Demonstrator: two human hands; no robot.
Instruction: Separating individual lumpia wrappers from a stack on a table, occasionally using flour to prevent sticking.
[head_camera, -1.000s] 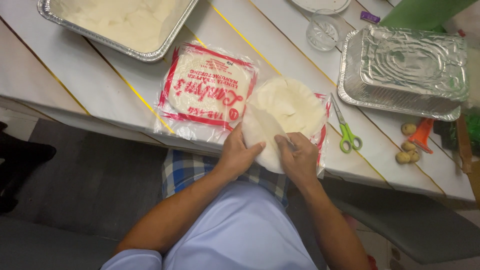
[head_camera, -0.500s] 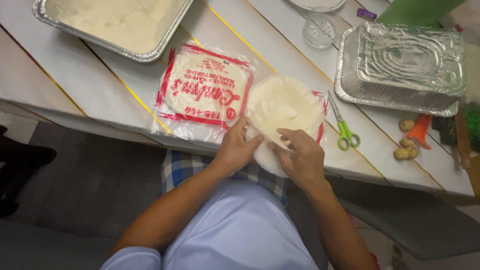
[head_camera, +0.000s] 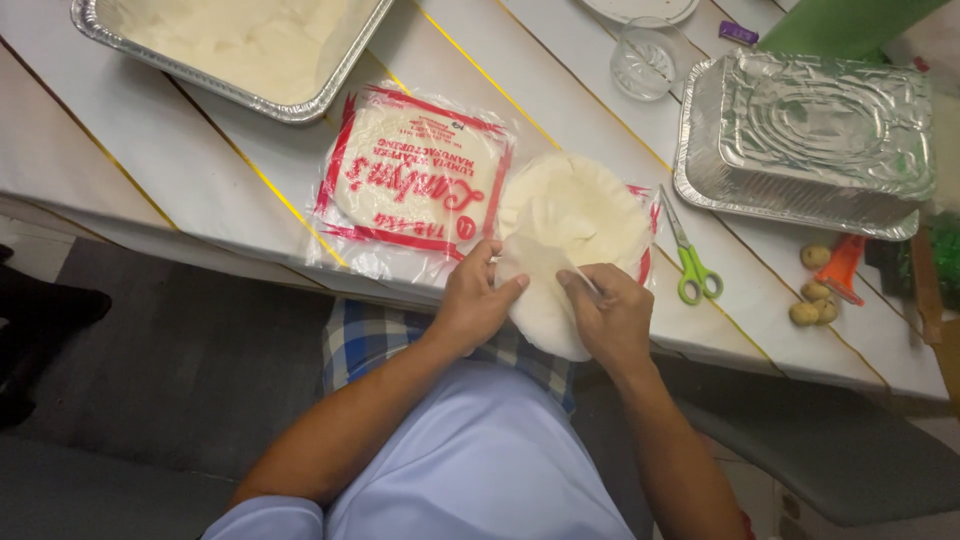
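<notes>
My left hand (head_camera: 474, 300) and my right hand (head_camera: 612, 314) both pinch a thin round white wrapper (head_camera: 540, 300) that hangs over the table's near edge. It is partly lifted off a stack of the same round wrappers (head_camera: 580, 205) lying on an opened red-and-clear plastic bag. To the left lies a sealed pack of wrappers (head_camera: 415, 180) with red print. My thumbs are on top of the sheet and my fingers are under its edge.
A foil tray of white mixture (head_camera: 240, 45) sits at the far left. A lidded foil tray (head_camera: 810, 135) stands at the right, with green-handled scissors (head_camera: 690, 260) beside it. A clear glass (head_camera: 648, 60), small potatoes (head_camera: 815, 290) and an orange peeler (head_camera: 842, 268) are also on the white table (head_camera: 150, 190).
The wrapper has been peeled a little further off the stack and drawn toward me; both hands stayed on it, shifting slightly along its edge.
</notes>
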